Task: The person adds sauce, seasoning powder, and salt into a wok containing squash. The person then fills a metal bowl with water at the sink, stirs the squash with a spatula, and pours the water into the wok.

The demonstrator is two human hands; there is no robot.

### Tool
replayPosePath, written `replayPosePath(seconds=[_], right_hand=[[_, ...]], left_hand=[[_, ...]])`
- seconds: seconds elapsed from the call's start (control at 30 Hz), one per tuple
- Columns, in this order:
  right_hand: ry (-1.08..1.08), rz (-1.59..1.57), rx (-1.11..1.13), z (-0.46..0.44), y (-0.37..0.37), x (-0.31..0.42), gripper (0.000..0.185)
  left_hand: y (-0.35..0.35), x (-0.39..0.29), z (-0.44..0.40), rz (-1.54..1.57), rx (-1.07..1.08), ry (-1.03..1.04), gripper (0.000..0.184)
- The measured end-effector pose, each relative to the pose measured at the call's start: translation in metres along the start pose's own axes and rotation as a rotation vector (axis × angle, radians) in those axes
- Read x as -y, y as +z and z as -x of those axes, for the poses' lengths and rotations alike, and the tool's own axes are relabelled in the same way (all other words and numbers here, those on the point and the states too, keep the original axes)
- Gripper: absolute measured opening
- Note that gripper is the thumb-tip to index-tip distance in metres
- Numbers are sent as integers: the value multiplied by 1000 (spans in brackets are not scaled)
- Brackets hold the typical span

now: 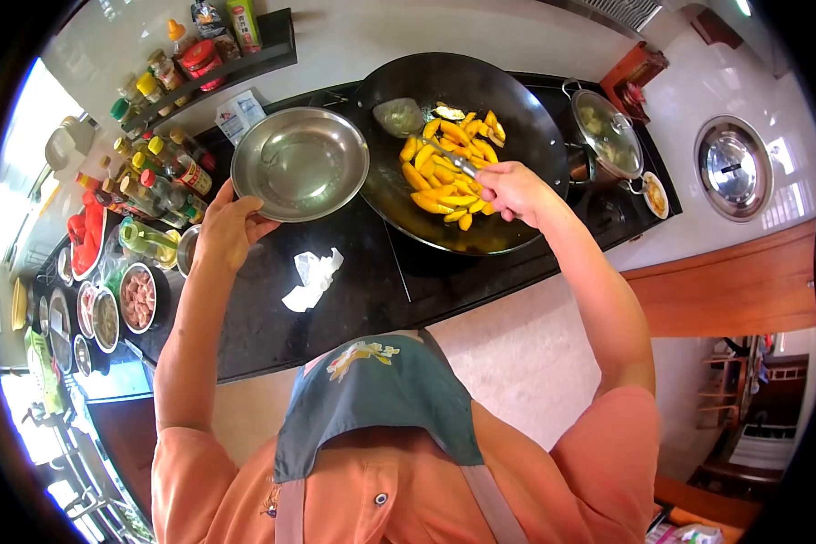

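My left hand (230, 227) grips the near-left rim of a shallow, shiny metal plate (301, 163), thumb at the edge, held beside the wok. Only a little clear liquid or glare shows in the plate. My right hand (515, 192) is closed around the handle of a metal spatula (458, 161), whose blade lies at the upper left inside the large black wok (539, 127). Yellow-orange strips of food (444, 181) are heaped in the middle of the wok.
Sauce bottles (168, 186) and bowls, one with raw meat (139, 297), line the left side. A crumpled white tissue (314, 279) lies on the black counter (363, 304). Right of the wok stand a glass-lidded pot (607, 131) and a small dish (655, 195). A spice shelf (263, 59) hangs above.
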State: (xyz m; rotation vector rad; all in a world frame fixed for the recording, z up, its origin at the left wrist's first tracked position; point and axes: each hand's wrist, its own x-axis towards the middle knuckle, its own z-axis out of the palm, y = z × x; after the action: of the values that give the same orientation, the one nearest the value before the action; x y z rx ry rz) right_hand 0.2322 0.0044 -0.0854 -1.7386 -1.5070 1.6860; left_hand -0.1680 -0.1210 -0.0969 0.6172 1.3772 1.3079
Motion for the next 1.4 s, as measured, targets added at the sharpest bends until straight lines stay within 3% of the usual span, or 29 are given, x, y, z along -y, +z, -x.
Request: replayPosePath(seconds=[0.1,0.23,0.37,0.5,0.6,0.7,0.9,0.97,1.0,1.03,1.07,1.23,1.37,1.4], right_hand=[[-87,-37,-144,-28,-7,-9,22],[-108,264,-418,-34,-30,-23,30],[-247,1009,-720,3,-69,-59,27],[-169,1357,-863,83,-72,-57,25],[-86,1576,-779,126,-80,-36,25],[-196,1524,-630,147,-91,-8,23],[211,1391,49,111,-79,72,17],[119,1129,-73,68,-79,39,21],[284,1039,-109,61,-53,47,26],[-280,1265,-178,25,-70,2,29],[-200,1166,-259,26,-42,13,33],[-292,1392,-401,42,-12,58,33],[-384,1547,-130,87,-69,102,35],[-184,1514,-97,98,-75,115,35]], left_hand=[[-13,2,7,-16,-21,-1,50],[-33,10,12,31,-27,9,54],[-41,12,32,19,-67,27,57],[-57,29,43,45,-94,18,59],[-74,47,53,25,-106,-18,59],[-82,65,66,59,-103,-15,58],[-105,110,95,195,-170,5,53],[-118,130,100,216,-204,-4,52],[-122,138,104,219,-221,-5,52],[-126,144,108,219,-237,-6,52],[-128,151,112,225,-265,-13,57],[-154,190,126,207,-311,-61,58],[-159,202,136,227,-377,-71,58],[-161,207,137,225,-398,-71,58]])
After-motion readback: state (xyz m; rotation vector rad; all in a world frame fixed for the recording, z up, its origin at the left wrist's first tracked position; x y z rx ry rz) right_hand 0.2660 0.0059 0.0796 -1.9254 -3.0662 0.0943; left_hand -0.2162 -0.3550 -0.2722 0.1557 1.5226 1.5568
